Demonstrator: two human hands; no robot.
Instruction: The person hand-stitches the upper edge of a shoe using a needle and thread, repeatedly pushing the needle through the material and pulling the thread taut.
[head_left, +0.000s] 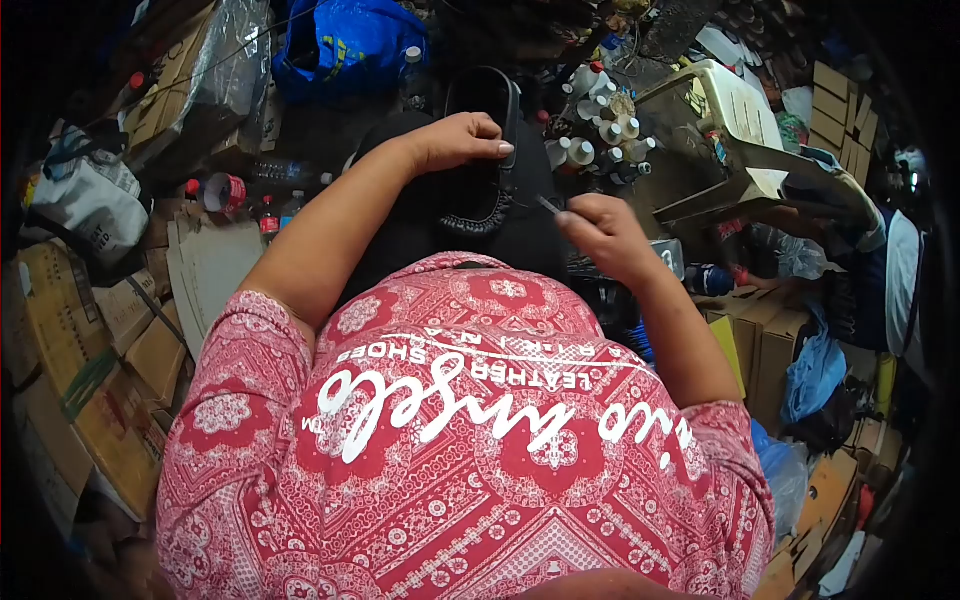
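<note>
A black shoe (478, 215) lies lengthwise on my dark-clothed lap, its gathered, ridged end toward my belly. My left hand (462, 142) is closed over the middle of the shoe, the thumb on its right rim. Just right of the shoe, my right hand (603, 228) is closed around a slim tool (547, 205), with a pale, metallic-looking end pointing up and left toward the shoe. The tool's exact kind is too small to make out. A gap remains between the tool and the shoe.
Several white-capped bottles (600, 125) stand ahead on the right, beside a worn whitish plastic chair (735, 105). A blue bag (350, 50) sits ahead on the left. Flattened cardboard (85, 370) is piled left, and cardboard boxes (765, 345) are stacked right.
</note>
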